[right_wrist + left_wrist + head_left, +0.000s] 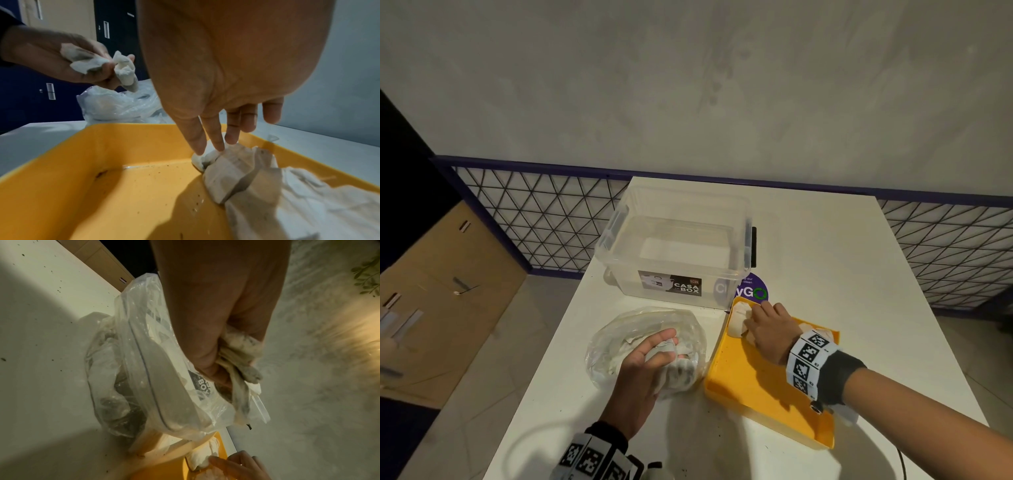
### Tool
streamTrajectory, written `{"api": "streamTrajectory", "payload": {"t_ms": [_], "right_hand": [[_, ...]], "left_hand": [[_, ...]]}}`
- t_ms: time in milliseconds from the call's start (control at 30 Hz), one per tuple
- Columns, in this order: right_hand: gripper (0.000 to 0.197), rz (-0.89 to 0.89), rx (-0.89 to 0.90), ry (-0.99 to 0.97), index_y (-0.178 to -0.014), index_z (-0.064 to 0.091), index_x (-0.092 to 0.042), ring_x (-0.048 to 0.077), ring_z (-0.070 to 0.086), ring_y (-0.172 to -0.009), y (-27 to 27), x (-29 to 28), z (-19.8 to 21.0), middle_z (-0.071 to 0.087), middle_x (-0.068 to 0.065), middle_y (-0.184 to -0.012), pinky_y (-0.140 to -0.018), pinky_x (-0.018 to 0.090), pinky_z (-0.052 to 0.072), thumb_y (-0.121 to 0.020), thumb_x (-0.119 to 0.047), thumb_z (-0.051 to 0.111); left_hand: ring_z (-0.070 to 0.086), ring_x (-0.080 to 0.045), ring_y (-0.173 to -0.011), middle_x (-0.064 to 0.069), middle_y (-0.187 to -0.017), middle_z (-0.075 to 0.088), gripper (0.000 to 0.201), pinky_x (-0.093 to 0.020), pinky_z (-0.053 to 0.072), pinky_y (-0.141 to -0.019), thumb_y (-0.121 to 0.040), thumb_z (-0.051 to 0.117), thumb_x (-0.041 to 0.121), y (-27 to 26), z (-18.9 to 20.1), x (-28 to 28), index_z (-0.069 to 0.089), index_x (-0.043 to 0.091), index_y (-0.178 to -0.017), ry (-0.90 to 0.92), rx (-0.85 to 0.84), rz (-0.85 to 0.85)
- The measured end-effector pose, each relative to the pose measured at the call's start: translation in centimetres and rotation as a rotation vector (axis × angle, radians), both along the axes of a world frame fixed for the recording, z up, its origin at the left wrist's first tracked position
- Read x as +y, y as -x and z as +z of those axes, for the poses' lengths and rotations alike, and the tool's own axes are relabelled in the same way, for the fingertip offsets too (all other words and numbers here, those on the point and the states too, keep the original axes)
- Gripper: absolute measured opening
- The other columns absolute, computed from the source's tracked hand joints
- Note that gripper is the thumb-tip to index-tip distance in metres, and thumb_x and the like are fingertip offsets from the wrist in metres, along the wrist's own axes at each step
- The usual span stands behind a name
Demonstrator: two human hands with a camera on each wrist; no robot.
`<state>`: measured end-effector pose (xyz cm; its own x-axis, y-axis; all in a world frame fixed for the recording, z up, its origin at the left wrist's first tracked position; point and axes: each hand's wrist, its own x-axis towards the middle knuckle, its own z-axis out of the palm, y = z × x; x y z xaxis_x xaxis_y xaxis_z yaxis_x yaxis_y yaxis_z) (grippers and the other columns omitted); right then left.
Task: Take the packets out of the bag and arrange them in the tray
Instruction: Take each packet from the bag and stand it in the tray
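A clear plastic bag (619,337) with white packets inside lies on the white table, left of the yellow tray (760,387). My left hand (654,353) hovers over the bag and grips white packets (102,63), seen also as packets (240,353) in the left wrist view. My right hand (760,318) reaches into the tray's far corner, straight fingers (205,139) pressing on a white packet (200,158). More packets (257,175) lie along the tray's right side. The bag (144,369) hangs below my left palm.
A clear plastic storage box (678,246) with a "CASA BOX" label stands behind the bag and tray. A purple round sticker (753,291) lies on the table by the tray's far corner. The table's left edge runs close to the bag; a mesh railing (534,219) stands behind.
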<state>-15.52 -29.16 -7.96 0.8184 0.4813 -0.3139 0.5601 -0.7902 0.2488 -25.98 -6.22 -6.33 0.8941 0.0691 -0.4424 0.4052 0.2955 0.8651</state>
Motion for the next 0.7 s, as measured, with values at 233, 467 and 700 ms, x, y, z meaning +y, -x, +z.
{"api": "streamTrajectory", "payload": {"t_ms": [233,467,700], "right_hand": [[0.035,0.038,-0.047,-0.041,-0.128,0.047,-0.011,0.028,0.037,-0.119,-0.3,0.4,-0.1,0.045,0.01,-0.126,-0.102,0.038,0.03,-0.096,-0.023,0.04],[0.033,0.043,-0.007,0.029,-0.127,0.05,-0.015,0.028,0.038,-0.118,-0.4,0.9,0.1,0.047,0.01,-0.124,-0.101,0.038,0.031,-0.096,-0.026,0.043],[0.031,0.063,0.04,-0.45,-0.123,0.053,-0.016,0.023,0.042,-0.112,0.8,1.8,3.4,0.05,0.006,-0.118,-0.094,0.032,0.033,-0.097,-0.023,0.039]], "left_hand": [[0.061,-0.02,-0.11,-0.003,-0.12,0.064,0.036,-0.029,0.052,-0.084,-0.089,0.052,0.001,-0.3,0.0,0.0,0.071,0.027,-0.105,-0.013,0.013,-0.024],[0.056,-0.022,-0.118,-0.003,-0.127,0.06,0.036,-0.041,0.041,-0.107,-0.075,0.063,0.018,-0.4,-0.1,0.1,0.071,0.034,-0.106,-0.041,0.005,-0.019],[0.055,-0.021,-0.12,-0.003,-0.128,0.06,0.039,-0.042,0.038,-0.11,-0.07,0.063,0.022,-0.5,0.0,0.0,0.071,0.035,-0.105,-0.026,0.0,-0.007]]}}
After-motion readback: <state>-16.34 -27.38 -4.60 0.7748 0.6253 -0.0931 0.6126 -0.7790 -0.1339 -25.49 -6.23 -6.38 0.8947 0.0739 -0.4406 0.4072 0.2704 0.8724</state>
